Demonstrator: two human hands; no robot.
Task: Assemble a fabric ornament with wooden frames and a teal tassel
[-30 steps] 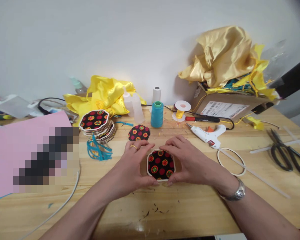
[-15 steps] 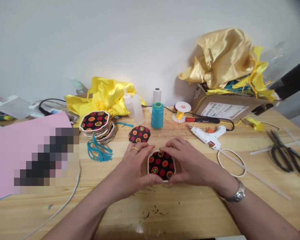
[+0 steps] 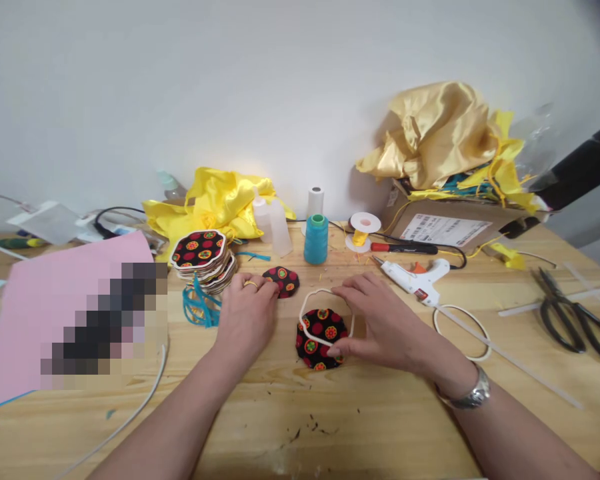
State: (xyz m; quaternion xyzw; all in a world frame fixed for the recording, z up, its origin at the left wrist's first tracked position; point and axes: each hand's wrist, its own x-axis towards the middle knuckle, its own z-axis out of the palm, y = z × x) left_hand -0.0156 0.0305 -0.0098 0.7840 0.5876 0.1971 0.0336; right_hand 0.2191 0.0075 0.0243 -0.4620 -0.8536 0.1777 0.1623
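Wooden tabletop [image 3: 260,427]; nearer than the teal spool [image 3: 316,243], the right hand [image 3: 377,321] pinches a white frame [image 3: 316,339] (slack fingers could drop it); left hand [image 3: 247,310] meets a patch [image 3: 287,281], grip unclear.

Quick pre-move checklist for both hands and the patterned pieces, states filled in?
1. White frame held by right hand: ok, between thumb and fingers.
2. Frame lined up with near patterned piece: not ok, the piece sticks out on the near side.
3. Left hand on frame: not ok, it is at the far patterned piece.
4. Left-hand grip on far patterned piece: cannot tell, the hand hides its fingertips.
5. Glue gun apart from both hands: ok, it lies beyond the right hand.
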